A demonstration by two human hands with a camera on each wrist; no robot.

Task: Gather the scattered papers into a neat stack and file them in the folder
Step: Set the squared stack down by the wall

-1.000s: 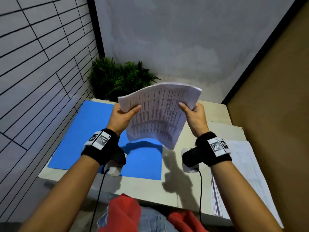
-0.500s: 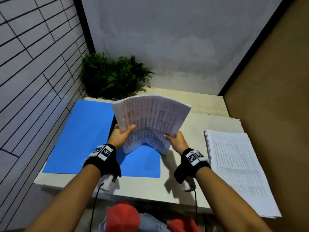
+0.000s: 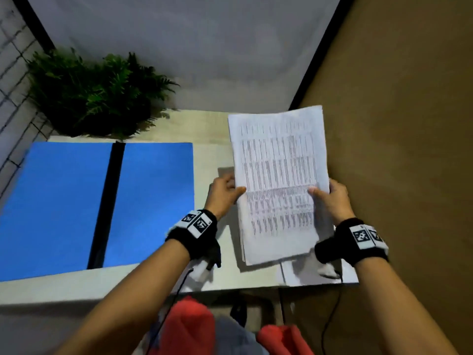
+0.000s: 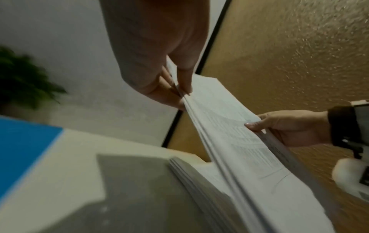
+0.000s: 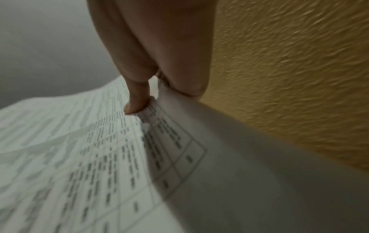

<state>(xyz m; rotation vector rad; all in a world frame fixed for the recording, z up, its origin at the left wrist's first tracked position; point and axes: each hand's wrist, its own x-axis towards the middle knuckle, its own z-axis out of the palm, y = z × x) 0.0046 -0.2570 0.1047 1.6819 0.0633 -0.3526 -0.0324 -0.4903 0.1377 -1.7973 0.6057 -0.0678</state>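
Observation:
I hold a sheaf of printed papers (image 3: 279,180) flat over the right end of the table. My left hand (image 3: 225,192) pinches its left edge, thumb on top. My right hand (image 3: 330,198) pinches its right edge the same way. In the left wrist view the sheaf (image 4: 235,141) hangs a little above a second pile of papers (image 4: 191,176) lying on the table, and the left hand (image 4: 179,91) grips the sheaf's edge. The right wrist view shows my right hand (image 5: 147,102) with its thumb pressed on the printed sheet (image 5: 79,149). An open blue folder (image 3: 64,201) with a black spine lies at the left.
A green potted plant (image 3: 94,93) stands at the table's back left corner. A tan wall (image 3: 399,149) runs close along the right edge of the table (image 3: 210,129). A corner of the lower pile (image 3: 297,275) shows under the sheaf near the front edge.
Both hands have carried the sheaf from above the folder rightward and lowered it flat over the pile at the right. The view has shifted right with them.

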